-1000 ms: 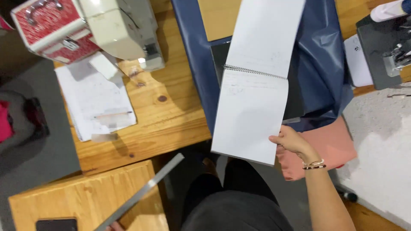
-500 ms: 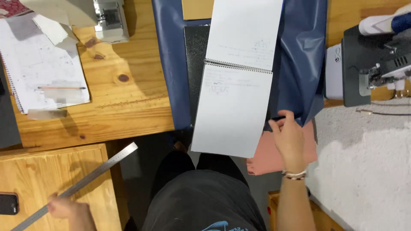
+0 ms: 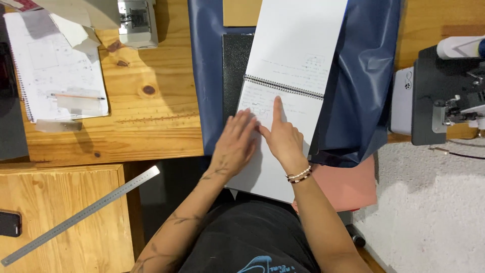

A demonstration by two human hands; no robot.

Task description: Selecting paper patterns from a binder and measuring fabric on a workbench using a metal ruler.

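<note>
— White spiral notebook (image 3: pixel 283 96) lying open on dark blue fabric (image 3: pixel 358 81), lower page hanging past the wooden table (image 3: pixel 151 131) edge.

— And the hands?

— Left hand (image 3: pixel 235 144) flat on the lower page, fingers spread, gripping nothing. Right hand (image 3: pixel 283 139) beside it, touching, index finger stretched out onto the handwriting just below the spiral, other fingers curled under, pinching nothing.

— Around them?

— Steel ruler (image 3: pixel 81 217) slanting across a lower wooden surface at left, well apart. Second notebook (image 3: pixel 55 71) with a pencil farther left. Pink sheet (image 3: pixel 348 184) under the fabric's edge.
</note>
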